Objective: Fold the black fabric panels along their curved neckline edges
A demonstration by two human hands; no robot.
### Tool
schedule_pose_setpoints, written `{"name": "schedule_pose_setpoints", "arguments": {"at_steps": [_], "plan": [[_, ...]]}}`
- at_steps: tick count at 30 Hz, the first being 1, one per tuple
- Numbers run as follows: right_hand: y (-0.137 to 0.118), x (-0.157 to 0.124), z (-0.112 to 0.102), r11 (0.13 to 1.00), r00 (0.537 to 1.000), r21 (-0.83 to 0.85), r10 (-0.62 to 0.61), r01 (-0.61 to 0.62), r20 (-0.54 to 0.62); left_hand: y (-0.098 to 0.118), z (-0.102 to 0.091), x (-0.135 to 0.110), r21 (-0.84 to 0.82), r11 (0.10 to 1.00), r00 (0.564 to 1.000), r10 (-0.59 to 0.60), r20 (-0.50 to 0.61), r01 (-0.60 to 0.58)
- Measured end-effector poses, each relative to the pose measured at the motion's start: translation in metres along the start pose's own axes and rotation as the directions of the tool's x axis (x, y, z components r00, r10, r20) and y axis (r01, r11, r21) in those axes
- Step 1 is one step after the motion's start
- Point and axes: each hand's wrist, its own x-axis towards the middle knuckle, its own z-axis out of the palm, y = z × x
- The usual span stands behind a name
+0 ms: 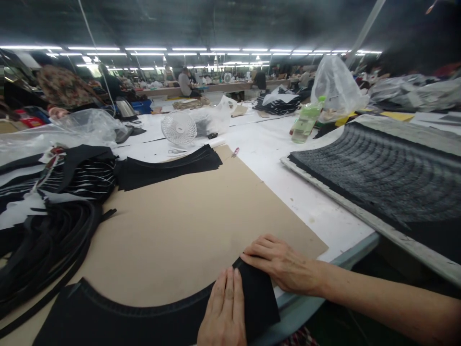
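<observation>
A curved piece of black fabric (144, 324) lies along the near edge of the table, its inner edge showing a narrow band. My left hand (225, 310) rests flat on this fabric with its fingers stretched out side by side. At the upper right corner of the same piece, my right hand (275, 264) has its fingertips bent together on the fabric's edge; its thumb is hidden. Beneath the fabric is a large sheet of brown cardboard (187, 221). A stack of similar curved black pieces (169, 168) sits at the sheet's far side.
Coiled black strips (61, 250) and bundled black pieces (90, 173) crowd the left. Small pink-handled snips (235, 152) lie beyond the cardboard, near a white fan (179, 129). To the right are a green-capped bottle (306, 122) and a board with layered black pieces (378, 168).
</observation>
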Motion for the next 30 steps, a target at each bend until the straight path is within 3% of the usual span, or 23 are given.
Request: {"name": "schedule_pose_setpoints", "arguments": {"at_steps": [4,8,12,15,19,22,27,30], "plan": [[-0.003,0.001,-0.001,0.995,0.996,0.045,0.085,-0.084,-0.026,-0.003,-0.007,0.002,-0.169,0.981,0.996,-0.092,0.023,0.094],[-0.010,0.001,0.000,0.991,0.990,0.004,0.131,-0.131,-0.059,-0.031,-0.029,0.005,-0.443,0.862,0.963,-0.270,0.016,0.248],[-0.019,0.005,0.000,0.986,0.986,-0.052,0.152,-0.156,-0.066,-0.061,-0.045,0.002,-0.373,0.857,0.931,-0.363,0.050,0.354],[-0.027,0.013,0.000,0.988,0.988,-0.043,0.147,-0.149,-0.046,-0.068,-0.045,-0.004,-0.306,0.902,0.952,-0.302,0.054,0.303],[-0.035,0.019,0.007,0.989,0.989,-0.010,0.150,-0.149,0.015,-0.060,-0.037,-0.012,-0.228,0.967,0.994,-0.108,0.029,0.111],[-0.039,0.018,0.013,0.983,0.983,-0.009,0.181,-0.181,0.038,-0.053,-0.032,-0.015,-0.095,0.995,0.999,0.012,0.040,-0.008],[-0.040,0.016,0.009,0.964,0.967,0.077,0.255,-0.255,0.004,-0.049,-0.028,-0.014,0.011,0.999,0.999,0.050,0.023,-0.050],[-0.036,0.019,0.000,0.912,0.921,0.201,0.380,-0.358,-0.086,-0.047,-0.024,-0.012,-0.023,1.000,1.000,-0.003,-0.004,0.003]]}}
